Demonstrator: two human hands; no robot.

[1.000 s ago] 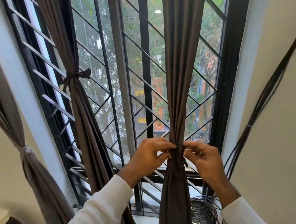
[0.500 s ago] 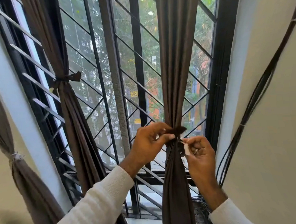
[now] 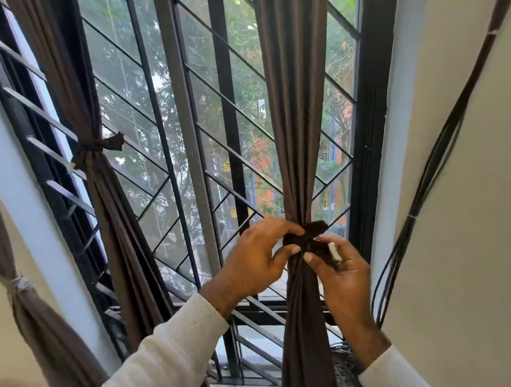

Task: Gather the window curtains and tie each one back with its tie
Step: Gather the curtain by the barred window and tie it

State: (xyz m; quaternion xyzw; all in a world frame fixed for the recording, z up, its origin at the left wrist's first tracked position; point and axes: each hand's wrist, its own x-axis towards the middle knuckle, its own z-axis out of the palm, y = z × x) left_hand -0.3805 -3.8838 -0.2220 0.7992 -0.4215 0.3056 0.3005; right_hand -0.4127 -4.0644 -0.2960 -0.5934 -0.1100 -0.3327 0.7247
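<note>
L hand (image 3: 256, 257) and R hand (image 3: 339, 266) pinch dark tie (image 3: 305, 239) round gathered brown curtain (image 3: 297, 132). Fingers curled on tie ends. Tied curtain (image 3: 100, 186) at 9 o'clock.

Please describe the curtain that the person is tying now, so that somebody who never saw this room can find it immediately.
At the barred window, find the dark brown curtain hanging nearest the right frame. Both hands, the left hand and right hand, hold its dark tie at the gathered waist. The other brown curtain, further left, is already knotted and untouched.
</note>
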